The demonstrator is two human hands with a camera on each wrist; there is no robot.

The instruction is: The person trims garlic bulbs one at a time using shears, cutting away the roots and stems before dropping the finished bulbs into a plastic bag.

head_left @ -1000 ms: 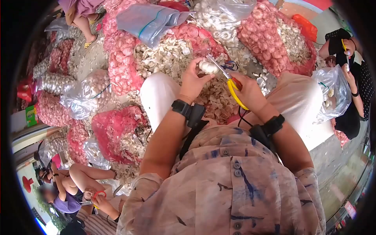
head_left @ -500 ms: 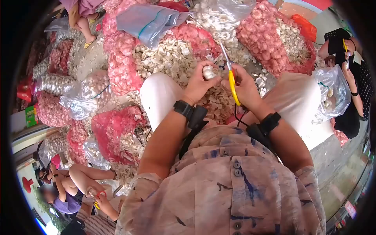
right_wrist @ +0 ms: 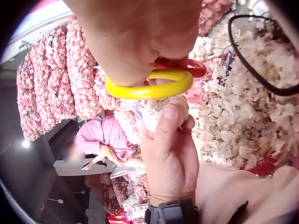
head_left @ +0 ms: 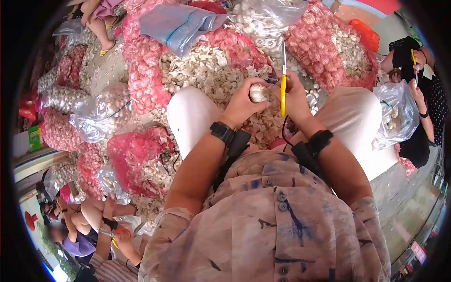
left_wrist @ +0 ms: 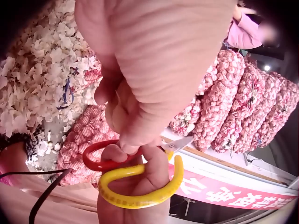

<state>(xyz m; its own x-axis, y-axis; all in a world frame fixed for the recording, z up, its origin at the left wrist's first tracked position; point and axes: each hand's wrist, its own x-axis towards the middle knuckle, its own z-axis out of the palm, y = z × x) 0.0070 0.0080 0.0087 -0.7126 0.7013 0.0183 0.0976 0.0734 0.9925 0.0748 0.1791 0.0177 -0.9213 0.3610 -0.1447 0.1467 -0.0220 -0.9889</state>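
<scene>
In the head view my left hand [head_left: 240,104] grips a whitish garlic bulb [head_left: 257,93] between thumb and fingers, over the gap between my knees. Close on its right, my right hand [head_left: 297,104] holds scissors [head_left: 283,96] with red and yellow handles, blades pointing away from me. The right wrist view shows the yellow handle loop [right_wrist: 117,91] just above the bulb [right_wrist: 151,115], where my right fingers come close to it. From the left wrist, the red loop [left_wrist: 91,156] encircles a right-hand finger; my left palm mostly hides the bulb.
Garlic skins [head_left: 199,63] lie heaped in front, among red mesh sacks of garlic [head_left: 148,70]. A folded clear plastic bag [head_left: 181,26] rests on top. At right, a person in black holds yellow-handled scissors [head_left: 414,57] beside a plastic bag [head_left: 397,113]. Others sit at lower left.
The scissors have swung from pointing at the bulb to standing straight away from me, tips off the garlic. My left hand has brought the bulb slightly right and toward me.
</scene>
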